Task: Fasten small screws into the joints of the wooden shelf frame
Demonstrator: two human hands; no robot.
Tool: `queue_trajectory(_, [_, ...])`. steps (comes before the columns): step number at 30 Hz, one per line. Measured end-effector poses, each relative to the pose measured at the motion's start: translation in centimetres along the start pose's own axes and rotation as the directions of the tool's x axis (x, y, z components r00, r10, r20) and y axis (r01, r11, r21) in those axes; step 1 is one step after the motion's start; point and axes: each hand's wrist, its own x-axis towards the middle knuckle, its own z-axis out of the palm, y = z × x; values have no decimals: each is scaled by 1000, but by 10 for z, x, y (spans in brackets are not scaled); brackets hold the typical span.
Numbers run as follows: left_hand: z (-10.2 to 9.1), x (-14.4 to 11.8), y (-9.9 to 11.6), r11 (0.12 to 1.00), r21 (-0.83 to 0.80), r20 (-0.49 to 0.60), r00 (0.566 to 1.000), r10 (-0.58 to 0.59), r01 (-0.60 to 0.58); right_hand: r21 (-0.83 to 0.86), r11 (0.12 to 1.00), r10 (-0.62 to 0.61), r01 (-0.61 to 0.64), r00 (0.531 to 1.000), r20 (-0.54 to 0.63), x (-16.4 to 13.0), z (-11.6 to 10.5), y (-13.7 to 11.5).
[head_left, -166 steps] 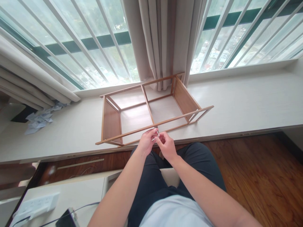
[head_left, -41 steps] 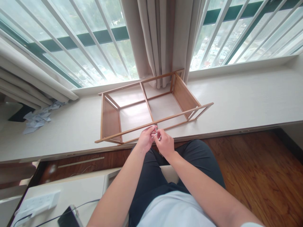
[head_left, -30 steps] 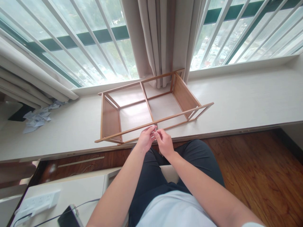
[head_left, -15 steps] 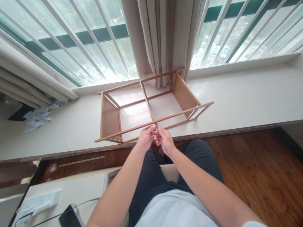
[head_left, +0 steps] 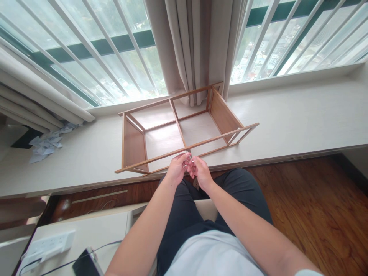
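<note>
My left hand (head_left: 177,167) and my right hand (head_left: 202,172) meet in front of the near rail of a brown wooden frame (head_left: 176,115). Both are closed, fingertips pinched around a small thin metal piece (head_left: 190,157) that spans the gap between them. Its exact kind is too small to make out. A pale thin end also shows below my left fingers. The frame rests on the white ledge, with a solid panel at each end and a bar across its middle. My hands are close to where that bar joins the near rail.
The white window ledge (head_left: 287,111) runs across the view. Crumpled papers (head_left: 46,143) lie at its left, below a curtain (head_left: 34,92). At lower left, a white cabinet top (head_left: 100,226) carries a power strip (head_left: 48,247), a phone (head_left: 86,264) and a cable.
My fingers have shifted slightly around the small metal piece, and more of it shows between them. The wooden frame stays in place.
</note>
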Motion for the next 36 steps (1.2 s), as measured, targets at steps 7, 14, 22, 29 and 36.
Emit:
queue_trajectory(7, [6, -2, 5, 999, -34, -106, 994, 18, -21, -288, 950, -131, 119, 991, -23, -2, -3, -1])
queue_trajectory(14, [10, -5, 9, 999, -43, -131, 991, 6, -12, -503, 844, -235, 187, 971, -34, -5, -4, 2])
queue_trajectory(22, [6, -4, 7, 999, -54, -144, 990, 1, -9, -596, 771, -305, 223, 952, -39, -5, -2, 1])
queue_trajectory(29, [6, -3, 7, 998, -60, -130, 991, 6, -14, -675, 693, -363, 252, 931, -26, -8, 0, -3])
queue_trajectory(36, [6, -4, 8, 999, -40, -122, 992, 11, -16, -764, 592, -397, 256, 918, 0, -8, 0, -3])
